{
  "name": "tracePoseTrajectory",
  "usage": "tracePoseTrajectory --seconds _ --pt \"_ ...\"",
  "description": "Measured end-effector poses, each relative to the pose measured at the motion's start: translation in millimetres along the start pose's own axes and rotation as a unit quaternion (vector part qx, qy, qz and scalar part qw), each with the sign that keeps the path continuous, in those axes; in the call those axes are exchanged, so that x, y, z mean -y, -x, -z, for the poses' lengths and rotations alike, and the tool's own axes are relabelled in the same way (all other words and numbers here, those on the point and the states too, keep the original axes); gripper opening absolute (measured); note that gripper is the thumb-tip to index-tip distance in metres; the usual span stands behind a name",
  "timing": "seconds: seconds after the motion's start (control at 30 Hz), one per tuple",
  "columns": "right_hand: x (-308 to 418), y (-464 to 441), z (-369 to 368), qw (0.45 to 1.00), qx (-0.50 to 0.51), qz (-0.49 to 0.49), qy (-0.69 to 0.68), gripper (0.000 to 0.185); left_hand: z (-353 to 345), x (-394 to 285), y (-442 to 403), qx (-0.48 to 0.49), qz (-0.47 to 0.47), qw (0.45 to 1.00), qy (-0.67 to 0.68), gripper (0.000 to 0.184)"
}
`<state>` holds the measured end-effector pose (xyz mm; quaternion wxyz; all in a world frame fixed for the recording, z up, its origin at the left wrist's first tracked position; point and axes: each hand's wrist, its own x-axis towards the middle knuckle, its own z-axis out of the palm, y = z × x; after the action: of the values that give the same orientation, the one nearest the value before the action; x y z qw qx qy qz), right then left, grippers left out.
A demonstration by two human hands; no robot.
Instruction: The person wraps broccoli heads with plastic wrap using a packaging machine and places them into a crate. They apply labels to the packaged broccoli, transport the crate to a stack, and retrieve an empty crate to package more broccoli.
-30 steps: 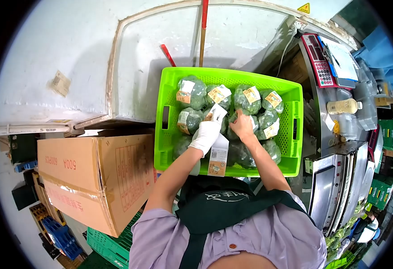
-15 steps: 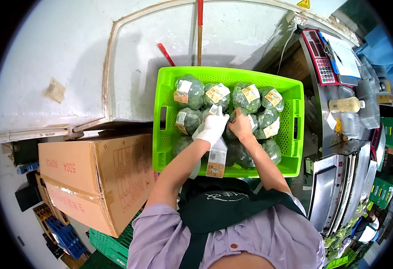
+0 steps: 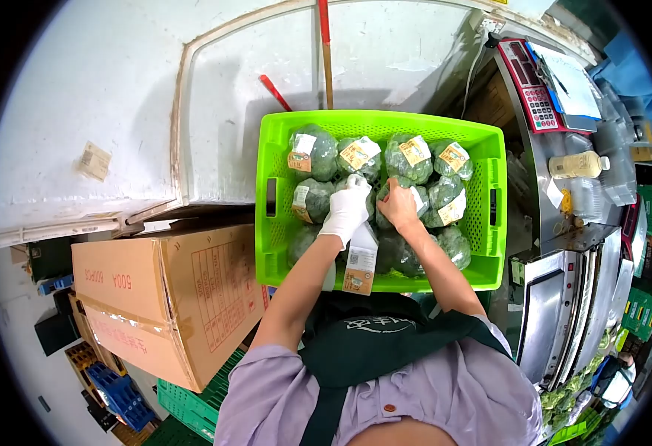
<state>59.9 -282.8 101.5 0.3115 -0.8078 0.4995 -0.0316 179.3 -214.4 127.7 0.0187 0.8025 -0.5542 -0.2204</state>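
Observation:
A bright green plastic crate (image 3: 379, 119) holds several film-wrapped green heads that look like broccoli (image 3: 314, 151). Most of those at the back carry a white-and-orange label (image 3: 414, 151). My left hand (image 3: 348, 212), in a white glove, is closed over the middle of the crate. From beneath it a strip of labels (image 3: 361, 260) hangs toward the crate's front rim. Just to the right, my bare right hand (image 3: 399, 206) has its fingers curled together against a wrapped head in the middle row. What lies between those fingertips is hidden.
A large cardboard box (image 3: 169, 297) stands left of the crate, on green crates (image 3: 192, 405). On the right, a metal counter bears a red scale (image 3: 530, 89), a clipboard (image 3: 567, 82), a bottle (image 3: 579, 165) and clear plastic containers (image 3: 586, 197). A wrapping machine (image 3: 556, 305) sits nearer.
My left hand has shifted slightly left and turned more upright, with its fingers drawn in. My right hand stays at nearly the same spot. The view has shifted a little.

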Motion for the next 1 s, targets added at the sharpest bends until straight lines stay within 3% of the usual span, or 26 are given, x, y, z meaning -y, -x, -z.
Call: tracePoseTrajectory --seconds 0.13,0.2,0.23,0.3,0.37,0.43,0.5,0.57,0.6,0.73,0.77,1.0 --pt "-0.5 -0.7 0.0 1.000 0.004 -0.005 0.014 0.047 8.6 1.3 -5.3 0.036 0.000 0.999 -0.023 0.041" --pt "2.8 2.2 4.9 1.000 0.012 0.004 -0.015 0.045 15.6 13.9 -0.2 0.015 -0.025 0.996 0.084 0.037" --pt "5.1 4.5 8.1 0.999 0.021 0.008 -0.045 0.043 26.5 16.9 18.3 -0.128 -0.058 0.967 0.212 0.026" --pt "7.9 8.1 11.6 0.996 0.016 0.029 -0.079 0.040 29.0 43.6 31.3 -0.035 0.000 0.916 0.399 0.039" --pt "10.7 11.4 7.9 0.992 0.013 0.049 -0.114 0.038 70.0 63.3 74.5 -0.052 -0.156 0.864 0.476 0.046" --pt "18.0 12.1 -0.8 0.981 -0.078 0.164 -0.067 0.036 95.7 71.2 120.5 0.010 -0.041 0.810 0.584 0.044" --pt "33.4 12.5 -0.6 0.984 -0.045 0.164 -0.049 0.042 114.6 68.0 161.0 0.011 0.070 0.749 0.658 0.043" --pt "47.9 5.4 -3.7 0.931 -0.147 0.334 -0.025 0.050 112.2 73.5 188.0 0.014 0.137 0.722 0.678 0.043" --pt "45.2 -0.8 -13.2 0.937 -0.068 0.342 -0.001 0.053 101.3 75.3 196.7 0.002 0.159 0.693 0.704 0.042" --pt "39.0 -16.7 -47.5 0.940 0.024 0.316 0.127 0.057 83.7 73.1 208.3 -0.006 0.136 0.736 0.663 0.041" --pt "38.1 -17.4 -50.9 0.939 0.026 0.318 0.126 0.057 81.3 70.7 210.1 0.008 0.137 0.712 0.688 0.042" --pt "29.7 -22.7 -45.2 0.936 0.030 0.343 0.076 0.053 70.9 58.0 216.3 0.022 0.114 0.736 0.667 0.040"
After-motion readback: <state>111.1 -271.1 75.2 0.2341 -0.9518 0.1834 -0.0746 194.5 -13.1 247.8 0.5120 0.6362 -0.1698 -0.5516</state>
